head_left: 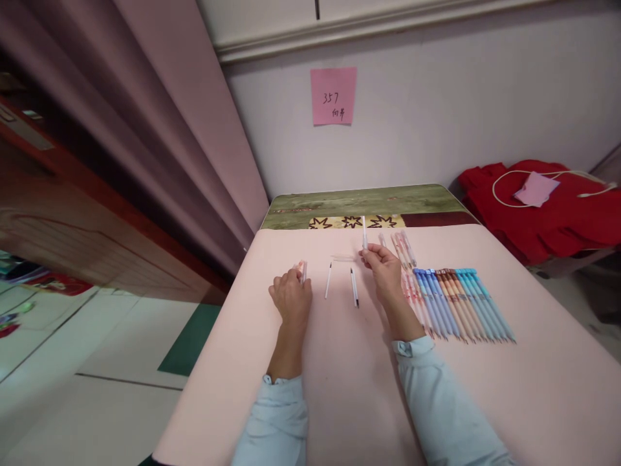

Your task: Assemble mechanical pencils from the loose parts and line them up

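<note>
My left hand is closed at the left of the table, its fingers curled round a pink-patterned pen part, mostly hidden. Between the thumb and fingers of my right hand a thin white pen refill points away from me; its near end is blurred. Two slim pieces lie between my hands: a white refill and another refill with dark ends. A faint, see-through piece lies just beyond them.
Right of my right hand, a row of pens in pink, blue, brown and turquoise lies side by side. Loose pink pen parts lie behind it. A pink sheet covers the table. Red cloth with a white cable is at the right.
</note>
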Demonstrator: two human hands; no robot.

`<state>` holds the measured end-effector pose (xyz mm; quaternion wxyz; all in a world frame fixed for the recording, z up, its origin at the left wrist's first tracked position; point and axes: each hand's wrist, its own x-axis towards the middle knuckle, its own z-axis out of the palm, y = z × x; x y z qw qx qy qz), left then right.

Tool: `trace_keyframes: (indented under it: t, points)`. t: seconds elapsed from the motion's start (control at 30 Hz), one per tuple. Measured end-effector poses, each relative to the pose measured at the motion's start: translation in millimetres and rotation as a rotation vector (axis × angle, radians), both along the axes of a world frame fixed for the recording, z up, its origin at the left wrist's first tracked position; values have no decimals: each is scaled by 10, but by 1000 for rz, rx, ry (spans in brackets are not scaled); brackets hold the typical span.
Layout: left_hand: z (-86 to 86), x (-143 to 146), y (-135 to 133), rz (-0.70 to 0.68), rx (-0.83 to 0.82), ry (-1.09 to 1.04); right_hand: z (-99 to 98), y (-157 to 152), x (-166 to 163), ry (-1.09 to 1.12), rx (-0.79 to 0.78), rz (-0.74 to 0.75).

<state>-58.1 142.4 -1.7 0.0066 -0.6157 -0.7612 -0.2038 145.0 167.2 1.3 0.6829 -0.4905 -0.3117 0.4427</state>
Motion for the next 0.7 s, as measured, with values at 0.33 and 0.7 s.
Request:
trace_keyframes:
  t: [0.33,0.7]
  points:
    - [-61,71,38,-112,180,-507,3,-23,-22,-41,-24,92]
    - [-38,159,65,-154,178,-1718,-61,-14,53,-168,-80,44]
